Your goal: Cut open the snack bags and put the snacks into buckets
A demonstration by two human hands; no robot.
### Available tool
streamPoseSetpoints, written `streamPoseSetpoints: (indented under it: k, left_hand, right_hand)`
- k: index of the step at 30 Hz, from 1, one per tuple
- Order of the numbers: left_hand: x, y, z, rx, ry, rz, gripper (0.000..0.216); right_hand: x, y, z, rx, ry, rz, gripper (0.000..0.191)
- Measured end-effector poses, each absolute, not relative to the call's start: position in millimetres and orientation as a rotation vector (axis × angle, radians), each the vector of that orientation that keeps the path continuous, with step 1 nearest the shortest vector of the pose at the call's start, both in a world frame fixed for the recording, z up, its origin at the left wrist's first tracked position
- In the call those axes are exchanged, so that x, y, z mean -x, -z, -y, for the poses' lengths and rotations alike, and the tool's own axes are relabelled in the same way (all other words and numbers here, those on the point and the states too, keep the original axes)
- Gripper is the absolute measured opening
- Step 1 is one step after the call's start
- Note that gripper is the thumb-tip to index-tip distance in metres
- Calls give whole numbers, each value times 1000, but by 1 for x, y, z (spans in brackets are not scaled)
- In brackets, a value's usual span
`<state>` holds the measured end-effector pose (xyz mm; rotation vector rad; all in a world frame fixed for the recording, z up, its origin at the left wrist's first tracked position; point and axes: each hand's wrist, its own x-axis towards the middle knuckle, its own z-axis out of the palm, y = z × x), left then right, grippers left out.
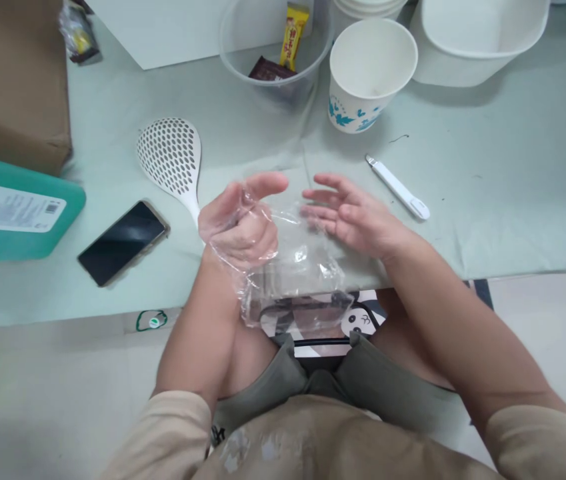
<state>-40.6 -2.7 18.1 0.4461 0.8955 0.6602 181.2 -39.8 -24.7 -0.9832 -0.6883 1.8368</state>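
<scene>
My left hand (243, 223) is closed, with the thumb side uppermost and one finger stretched out. A crumpled clear plastic bag (303, 260) is caught in it and drapes over the knuckles and wrist. The film hangs down past the table edge in front of my lap. To its right, my right hand (347, 213) has its fingers apart and holds nothing. Its fingertips are close to the film; whether they touch it I cannot tell. A white utility knife (397, 188) lies beyond my right hand, and a white slotted skimmer (170, 157) lies beyond my left.
A phone (123, 243), a green bottle (17, 210) and a cardboard box (13, 80) are at the left. Along the back stand a clear tub (233, 57) holding wrapped snacks, a paper cup (357, 100) and a white container (463, 70). A small wrapped snack (80, 37) lies by the box.
</scene>
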Motion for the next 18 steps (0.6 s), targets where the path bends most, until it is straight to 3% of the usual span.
streamPoseSetpoints:
  k: [3,7,12,16,18]
  left_hand:
    - [38,-20,0,-427,-766,-922,64]
    - [44,-21,-4,-489,-885,-960,60]
    - [48,-21,-12,-551,-956,-725,61]
    - [34,-13,-21,-378,-868,-707,94]
    - [27,-9,-23,-316,-795,-755,97]
  right_hand:
    - [-182,24,40,895,-2094,798,74]
    - [-189,21,39,900,-2196,1082,38]
    - [-191,17,40,1016,-1911,926,42]
    - [-190,16,36,1041,-1658,677,42]
    - [-191,16,34,1084,-1605,625,41]
